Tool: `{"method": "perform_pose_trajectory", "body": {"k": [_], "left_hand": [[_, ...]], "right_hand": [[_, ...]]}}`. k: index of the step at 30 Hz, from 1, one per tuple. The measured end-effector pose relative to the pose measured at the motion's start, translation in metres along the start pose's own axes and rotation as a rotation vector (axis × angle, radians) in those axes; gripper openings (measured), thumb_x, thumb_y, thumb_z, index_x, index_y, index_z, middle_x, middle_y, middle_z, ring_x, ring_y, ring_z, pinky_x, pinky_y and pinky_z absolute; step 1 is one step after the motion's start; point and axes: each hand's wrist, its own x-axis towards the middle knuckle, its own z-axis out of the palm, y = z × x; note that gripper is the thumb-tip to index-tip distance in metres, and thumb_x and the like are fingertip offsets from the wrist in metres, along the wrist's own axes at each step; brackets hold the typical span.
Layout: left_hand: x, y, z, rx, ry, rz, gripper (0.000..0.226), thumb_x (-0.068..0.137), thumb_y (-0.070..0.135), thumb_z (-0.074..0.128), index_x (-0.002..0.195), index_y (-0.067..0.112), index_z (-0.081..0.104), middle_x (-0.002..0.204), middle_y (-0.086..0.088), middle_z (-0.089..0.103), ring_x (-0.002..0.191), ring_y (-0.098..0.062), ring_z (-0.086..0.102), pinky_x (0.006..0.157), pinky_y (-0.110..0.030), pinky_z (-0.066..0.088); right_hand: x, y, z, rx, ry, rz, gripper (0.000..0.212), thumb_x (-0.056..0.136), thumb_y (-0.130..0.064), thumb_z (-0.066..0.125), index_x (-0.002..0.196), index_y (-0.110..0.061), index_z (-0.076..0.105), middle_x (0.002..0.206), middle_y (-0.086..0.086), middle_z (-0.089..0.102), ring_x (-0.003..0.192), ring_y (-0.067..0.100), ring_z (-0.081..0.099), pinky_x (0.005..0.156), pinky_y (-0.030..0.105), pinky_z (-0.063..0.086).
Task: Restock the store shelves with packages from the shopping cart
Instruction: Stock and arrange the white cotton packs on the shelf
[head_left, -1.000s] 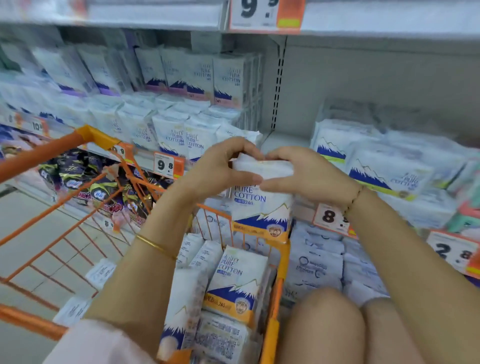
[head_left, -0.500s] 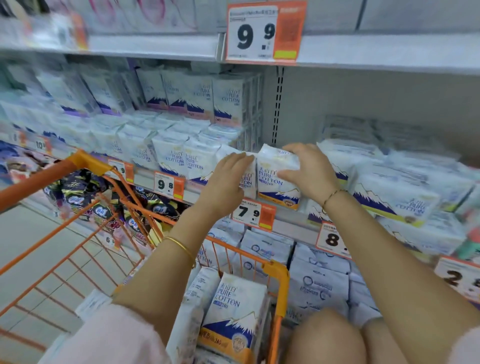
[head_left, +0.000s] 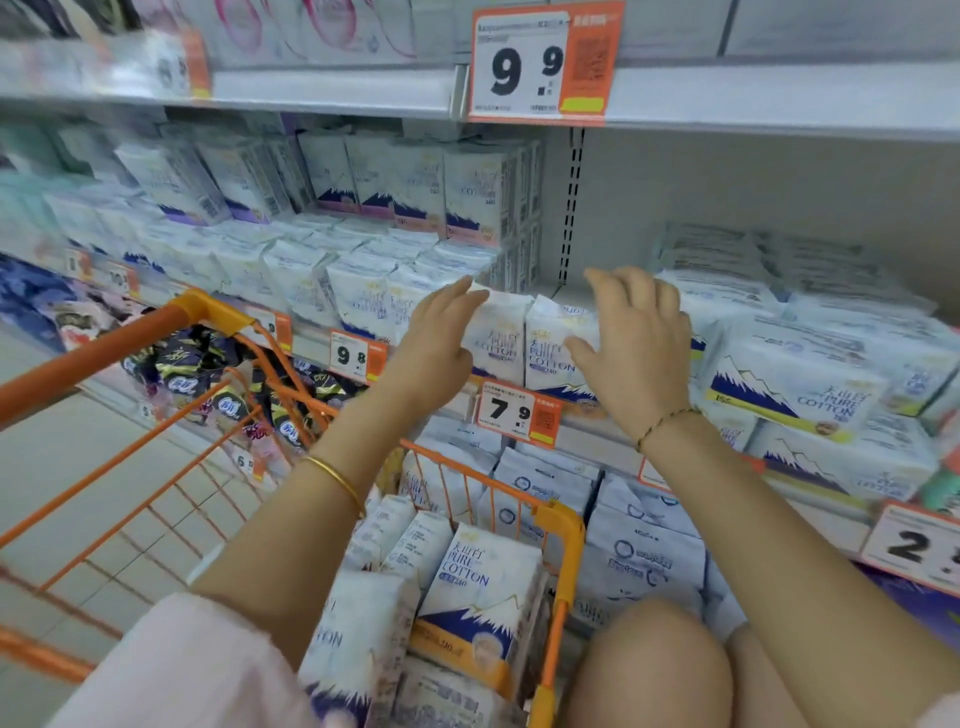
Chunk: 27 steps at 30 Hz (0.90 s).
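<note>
At the lower left of the frame the orange shopping cart (head_left: 104, 353) is parked against the shelving. More packages (head_left: 483, 592) are seen lying in its near end, at bottom centre. Above it, at mid-frame, the left hand (head_left: 441, 348) is held flat. Its fingers (head_left: 462, 300) are straight and released, with the tips touching the top of a white cotton-pad package (head_left: 498, 343) that stands upright at the front of the shelf (head_left: 592, 434).

Just to the right, pressed against that one, a second package (head_left: 553, 345) stands above the 7.9 price tag (head_left: 517, 413). It is judged to be set down and let go. The right hand (head_left: 636, 348) is spread over its right edge, fingers (head_left: 641, 291) relaxed and grasping nothing. Whether the palm touches the pack cannot be told.

The step in hand is judged to be squaring up this placed pack. Flat palms are better used than pinching, since the wrapping looks soft and easily dented. Light, even pressure should be applied from both sides. The pack should be eased back until its face lines up with the row on the left, with the printed front kept forward and upright. Neighbours should not be toppled, and the price tag should be left uncovered. Room toward the flat stack (head_left: 795, 384) at the right of the frame is best kept for the packs to come.
</note>
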Motion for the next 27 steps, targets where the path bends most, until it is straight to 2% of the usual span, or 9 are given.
{"method": "perform_pose_trajectory", "body": {"k": [2,5,7,10,12,15,19,22,27], "left_hand": [[-0.016,-0.008,-0.017,0.034,-0.052,-0.051,0.056,0.083,-0.007,0.043,0.136,0.013,0.044,0.146,-0.008,0.035,0.137,-0.026,0.028,0.112,-0.035,0.022],[-0.049,-0.022,-0.033,0.058,-0.173,-0.168,0.043,0.086,-0.001,0.047,0.127,0.012,0.052,0.131,-0.01,0.046,0.12,-0.024,0.043,0.097,-0.031,0.038],[-0.072,-0.027,-0.032,0.06,-0.169,-0.213,0.037,0.086,-0.001,0.049,0.121,0.006,0.058,0.124,-0.012,0.053,0.113,-0.024,0.048,0.09,-0.029,0.04],[-0.097,-0.036,-0.021,0.049,-0.13,-0.275,0.03,0.087,-0.003,0.048,0.112,0.002,0.064,0.115,-0.012,0.059,0.106,-0.026,0.052,0.088,-0.029,0.042],[-0.107,-0.044,-0.016,0.009,-0.195,-0.316,0.026,0.089,0.0,0.048,0.108,0.006,0.064,0.111,-0.009,0.06,0.101,-0.024,0.055,0.086,-0.032,0.045],[-0.116,-0.052,-0.012,0.029,-0.517,-0.319,0.021,0.092,0.015,0.054,0.11,0.011,0.064,0.113,-0.003,0.061,0.102,-0.018,0.057,0.089,-0.028,0.046],[-0.116,-0.054,-0.008,0.16,-1.032,-0.272,0.043,0.091,0.042,0.055,0.123,0.014,0.059,0.123,-0.002,0.06,0.11,-0.021,0.056,0.098,-0.036,0.044],[-0.11,-0.056,-0.006,0.174,-1.172,-0.303,0.06,0.083,0.05,0.062,0.131,0.016,0.05,0.132,0.001,0.052,0.119,-0.02,0.05,0.103,-0.039,0.041],[-0.1,-0.056,0.005,0.176,-1.268,-0.247,0.062,0.081,0.041,0.068,0.132,0.014,0.044,0.13,0.002,0.047,0.119,-0.021,0.045,0.104,-0.042,0.038]], "right_hand": [[-0.026,-0.021,-0.002,0.185,-0.028,-0.102,0.043,0.087,-0.018,0.06,0.129,-0.016,0.049,0.127,0.006,0.048,0.112,0.027,0.047,0.093,0.041,0.044],[-0.069,-0.056,0.021,0.414,-0.523,-0.226,0.032,0.092,-0.02,0.054,0.124,-0.018,0.051,0.123,0.003,0.047,0.095,0.02,0.057,0.084,0.037,0.048],[-0.091,-0.071,0.047,0.339,-0.652,-0.322,0.031,0.095,-0.023,0.05,0.126,-0.018,0.05,0.125,0.005,0.046,0.101,0.023,0.055,0.081,0.038,0.048],[-0.102,-0.077,0.069,0.152,-0.52,-0.397,0.03,0.094,-0.022,0.047,0.124,-0.02,0.05,0.124,0.002,0.049,0.111,0.024,0.049,0.07,0.033,0.045],[-0.101,-0.076,0.075,0.129,-0.482,-0.429,0.03,0.093,-0.023,0.047,0.122,-0.021,0.05,0.121,0.001,0.05,0.112,0.023,0.047,0.07,0.034,0.045],[-0.097,-0.075,0.08,0.111,-0.498,-0.484,0.032,0.092,-0.022,0.048,0.124,-0.022,0.048,0.121,0.0,0.049,0.111,0.024,0.046,0.077,0.035,0.047],[-0.092,-0.072,0.086,0.069,-0.496,-0.527,0.036,0.091,-0.021,0.047,0.127,-0.023,0.046,0.126,-0.002,0.048,0.117,0.021,0.043,0.081,0.03,0.041],[-0.088,-0.067,0.089,0.053,-0.475,-0.534,0.038,0.091,-0.022,0.046,0.129,-0.022,0.046,0.127,-0.001,0.048,0.118,0.021,0.043,0.08,0.03,0.043],[-0.083,-0.055,0.092,0.047,-0.457,-0.527,0.036,0.091,-0.021,0.046,0.127,-0.022,0.049,0.128,-0.002,0.05,0.119,0.02,0.045,0.08,0.031,0.043]]}}
